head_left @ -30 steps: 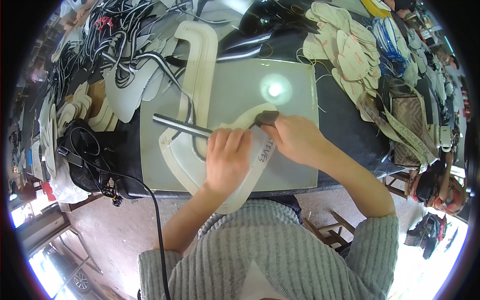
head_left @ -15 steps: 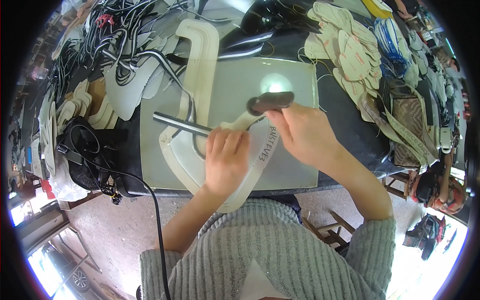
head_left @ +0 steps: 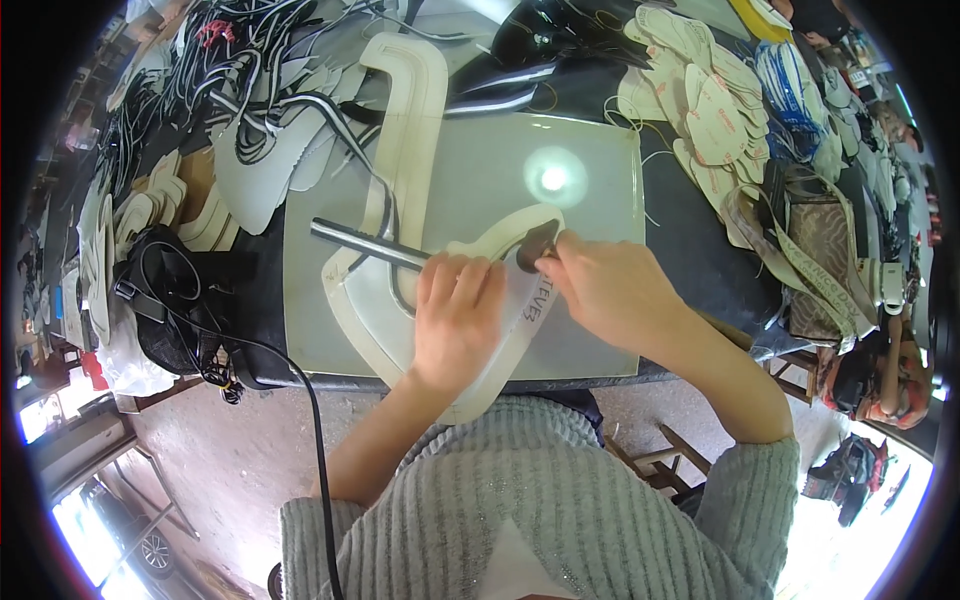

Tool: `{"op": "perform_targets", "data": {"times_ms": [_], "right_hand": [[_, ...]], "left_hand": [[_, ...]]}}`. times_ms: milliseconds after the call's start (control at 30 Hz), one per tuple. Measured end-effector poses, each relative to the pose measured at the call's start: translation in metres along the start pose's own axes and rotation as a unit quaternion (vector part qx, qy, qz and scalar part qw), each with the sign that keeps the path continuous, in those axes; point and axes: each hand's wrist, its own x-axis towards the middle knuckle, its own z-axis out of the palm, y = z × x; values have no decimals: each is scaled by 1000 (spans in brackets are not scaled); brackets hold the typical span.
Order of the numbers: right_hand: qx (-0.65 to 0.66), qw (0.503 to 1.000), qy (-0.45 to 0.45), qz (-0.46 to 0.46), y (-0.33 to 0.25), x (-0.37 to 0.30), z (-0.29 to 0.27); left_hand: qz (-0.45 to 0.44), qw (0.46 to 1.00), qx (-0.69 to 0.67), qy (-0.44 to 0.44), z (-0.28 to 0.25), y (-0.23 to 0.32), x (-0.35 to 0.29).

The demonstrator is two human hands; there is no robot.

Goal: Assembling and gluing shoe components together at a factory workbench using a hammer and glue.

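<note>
A cream curved template [head_left: 350,310] with a pale grey inner piece lies on the board, written marks along its right arm. My left hand [head_left: 460,315] is closed over it, fingers curled around the end of a straight, shiny black-and-silver bar [head_left: 365,243]. Part of that bar is hidden under the fingers. My right hand [head_left: 615,295] grips a hammer, whose dark head [head_left: 537,248] is down at the template's upper right arm, just beyond my left fingertips. A thin black-and-white strip [head_left: 385,200] runs from the far left pile to the template's inner curve.
Beneath the work is a grey board [head_left: 600,350]. Tangled black strips [head_left: 250,60] and pale cut pieces [head_left: 260,170] lie far left. Cream pieces [head_left: 710,110] pile up at right, near a patterned bag [head_left: 822,240]. A black cable [head_left: 310,400] hangs at the left.
The hammer has come down and nearer, from above the board onto the template's right arm. My left hand stays nearly in place. The view has shifted slightly.
</note>
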Motion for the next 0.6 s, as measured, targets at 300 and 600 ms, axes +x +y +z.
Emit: {"op": "perform_targets", "data": {"times_ms": [300,600], "right_hand": [[18,999,-26,43,8,-2,3],[-108,905,379,160,86,-51,-1]], "left_hand": [[-44,997,-66,19,1,0,1],[-132,978,-160,-7,-11,-7,14]]}}
